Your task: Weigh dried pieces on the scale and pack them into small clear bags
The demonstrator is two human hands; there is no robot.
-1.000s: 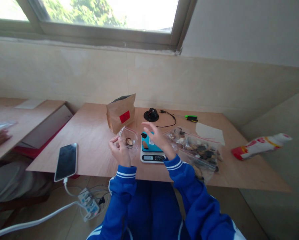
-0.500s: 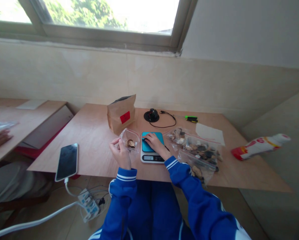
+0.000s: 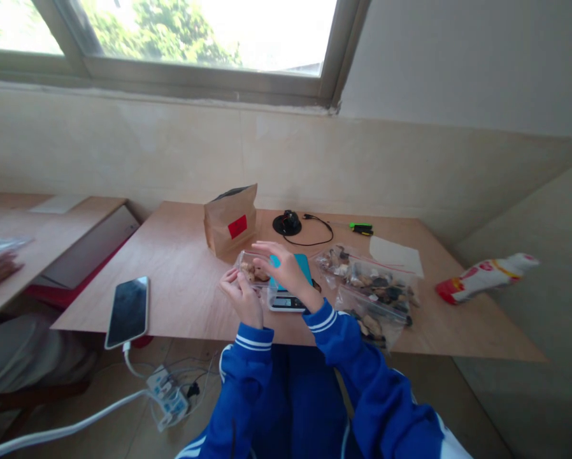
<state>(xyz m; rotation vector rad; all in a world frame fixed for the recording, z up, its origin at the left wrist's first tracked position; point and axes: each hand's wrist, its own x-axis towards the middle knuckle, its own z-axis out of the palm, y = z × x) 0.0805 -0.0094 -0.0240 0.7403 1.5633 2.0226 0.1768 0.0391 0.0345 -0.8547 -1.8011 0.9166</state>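
Clear plastic bag (image 3: 248, 268) with brown pieces is hanging just above the left edge of the kitchen scale (image 3: 286, 303). The left hand (image 3: 239, 298) is pinching it, it seems, between fingers and thumb. The right hand (image 3: 286, 271) is hovering spread open beside the bag, over the scale on the wooden tabletop (image 3: 171, 299).

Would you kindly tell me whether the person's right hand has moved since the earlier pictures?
Yes: the right hand has lifted off the blue platform of the digital kitchen scale and now hangs above it, shifted leftward.
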